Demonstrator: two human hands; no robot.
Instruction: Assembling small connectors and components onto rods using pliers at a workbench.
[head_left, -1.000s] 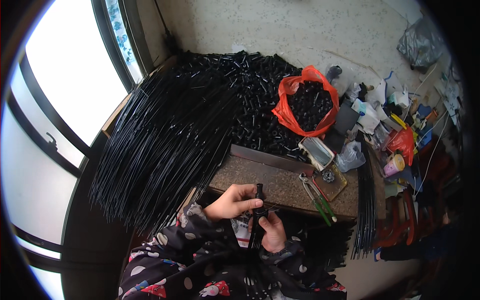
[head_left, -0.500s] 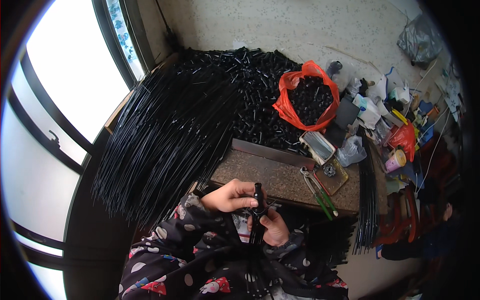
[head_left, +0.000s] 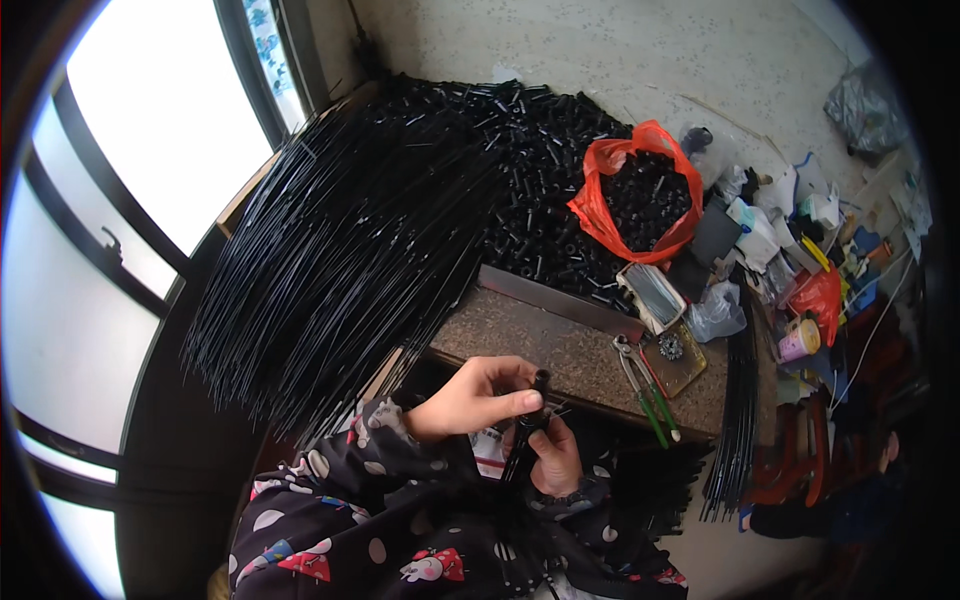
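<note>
Upright in front of my body is a black tubular piece (head_left: 541,382) with a bunch of thin black rods (head_left: 514,464) running down from it, much like a folded umbrella frame. My left hand (head_left: 482,396) is closed round its upper part, the thumb pressed along the side near the top. Just below, my right hand (head_left: 558,460) wraps the lower part where the rods gather, its thumb pointing up. The fingers hide most of the joint between tube and rods. Both hands are just off the table's front edge.
A brown speckled table (head_left: 530,330) carries a broad sheaf of thin black rods (head_left: 330,240) and a heap of black tubes (head_left: 540,180) behind a metal strip (head_left: 560,303). Near them are a red bag (head_left: 640,250) of black pieces, green-handled pliers (head_left: 643,392) and another rod bundle (head_left: 737,420).
The whole view has shifted, so the table's things sit farther right. Both hands keep hold of the tubular piece, which now leans slightly more to the right.
</note>
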